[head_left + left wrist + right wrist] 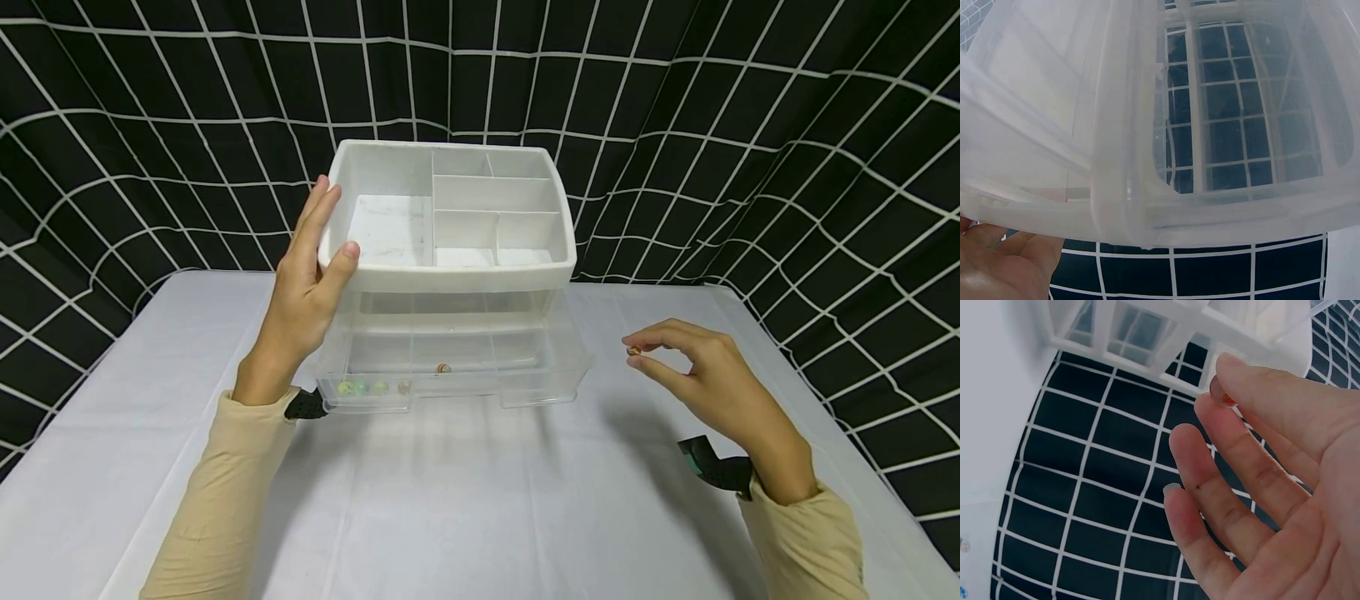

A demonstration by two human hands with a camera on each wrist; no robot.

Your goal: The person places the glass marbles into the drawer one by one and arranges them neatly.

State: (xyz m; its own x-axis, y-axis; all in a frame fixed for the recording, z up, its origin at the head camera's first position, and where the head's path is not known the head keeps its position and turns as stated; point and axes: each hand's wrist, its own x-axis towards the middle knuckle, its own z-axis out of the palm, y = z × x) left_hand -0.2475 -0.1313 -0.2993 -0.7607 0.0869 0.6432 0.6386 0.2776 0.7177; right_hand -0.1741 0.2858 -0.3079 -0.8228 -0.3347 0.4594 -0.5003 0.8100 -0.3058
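Observation:
A white desktop organizer (457, 281) has a divided top tray and a clear drawer (450, 400) pulled out at its front. My left hand (300, 292) rests against its left side, fingers straight along the wall and thumb on the front rim. In the left wrist view, part of that left hand (1007, 265) shows beside the translucent side. To the right of the drawer, my right hand (701, 379) pinches a small orange-brown marble (634, 351) between thumb and index finger. The other fingers are spread in the right wrist view. Inside the drawer sit several marbles (361, 387), mostly at the left.
A white cloth (465, 517) covers the table. Black fabric with a white grid (675, 150) hangs behind and at the sides. Small round things (965, 545) lie on the white surface at the left edge of the right wrist view.

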